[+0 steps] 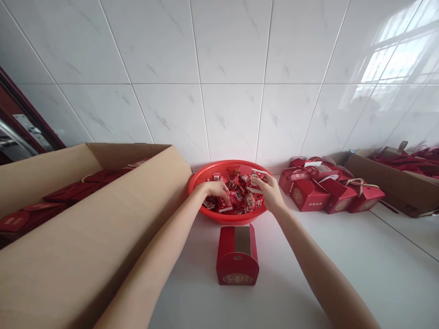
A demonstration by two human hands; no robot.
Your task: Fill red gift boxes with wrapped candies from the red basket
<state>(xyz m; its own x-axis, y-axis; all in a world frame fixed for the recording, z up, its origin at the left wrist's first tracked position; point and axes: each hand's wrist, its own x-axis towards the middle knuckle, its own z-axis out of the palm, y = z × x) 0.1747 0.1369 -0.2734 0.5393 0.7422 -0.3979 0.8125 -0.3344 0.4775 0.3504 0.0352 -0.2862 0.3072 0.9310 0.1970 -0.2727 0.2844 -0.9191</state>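
Filling the red basket (230,218): a loose heap of small wrapped packets (238,197), both hands in among them. One red-and-white packet (259,172) sits between thumb and fingers of the right hand (272,192), at the basket's right side; grip closed to a pinch. A second packet (224,206) lies directly under the fingertips of the left hand (214,188), which reaches over the left part of the heap with fingers bent downward; cannot tell whether they are closed on it or only touching.

Packets: glossy, mostly red, some with white edges and pale printing; lettering too small to read. Basket: round, perforated wall, smooth rim.

Just in front of the basket, between the forearms: open red box (237,274), upright, gap in its top, arched end panel with a hole and gold emblem. To the right: group of closed red boxes (310,196), some with cord handles; beyond, a cardboard tray (391,187) of red items. Left: large carton (113,219) containing red boxes. All on a white tabletop (284,283) against tiled wall (233,119).
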